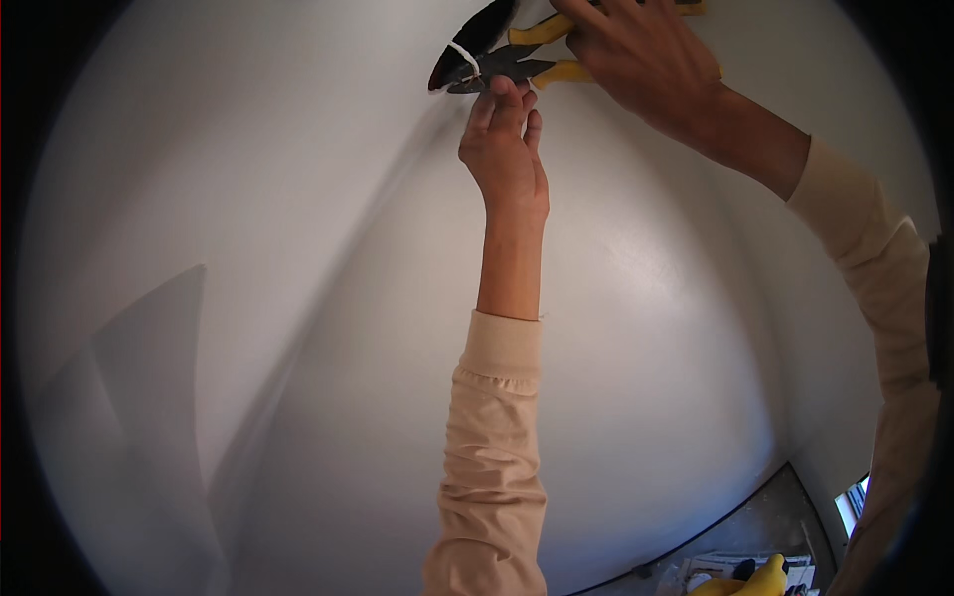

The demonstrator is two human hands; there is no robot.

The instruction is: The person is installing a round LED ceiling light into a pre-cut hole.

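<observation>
My right hand (pixel 646 70) grips yellow-handled pliers (pixel 552 72) at the top of the view. Their dark jaws are at a thin white wire (pixel 462 55) in front of a dark opening (pixel 475 30) in the pale surface. Just below the jaws, my left hand (pixel 505 139) is raised with fingertips pressed together at the wire's lower part. Whether the fingers touch the jaws too, and exactly what they pinch, is hard to make out.
Pale walls or ceiling (pixel 298 199) surround both arms, with shadows at the left. At the lower right, far below, are yellow objects (pixel 755 581) among clutter, beside a dark edge. A small bright window (pixel 853 502) shows at the right.
</observation>
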